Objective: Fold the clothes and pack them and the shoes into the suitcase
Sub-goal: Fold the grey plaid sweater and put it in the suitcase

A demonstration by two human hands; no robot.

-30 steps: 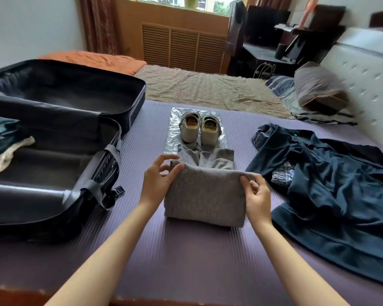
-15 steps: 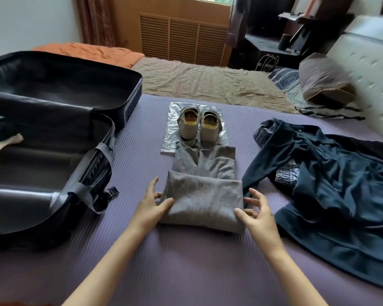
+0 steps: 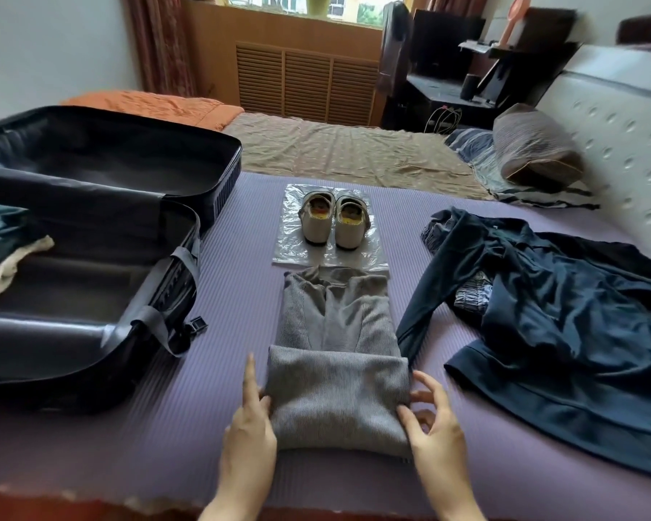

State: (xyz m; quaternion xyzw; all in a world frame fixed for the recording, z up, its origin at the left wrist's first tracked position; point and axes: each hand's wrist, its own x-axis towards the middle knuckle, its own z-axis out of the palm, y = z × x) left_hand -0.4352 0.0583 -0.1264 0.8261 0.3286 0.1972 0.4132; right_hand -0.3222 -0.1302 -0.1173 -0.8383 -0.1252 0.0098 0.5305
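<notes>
Bed, purple ribbed mat spread over it; brown sheet and pillow at the far side.

Suitcase, black, lying open at the left of the mat; folded clothes in its near half at the left edge of view.

Navy garment, unfolded and rumpled, at the right, with a checked piece partly under it.

Grey garment, centre near edge, its near part folded over on itself, the rest lying flat toward the shoes.

Plastic sheet, just beyond the grey garment.

Shoes, one pale pair, side by side on the sheet, toes toward the viewer.

Left hand, fingers straight, thumb against the fold's left edge.

Right hand, fingers loosely spread, thumb at the fold's right edge; holds nothing.
</notes>
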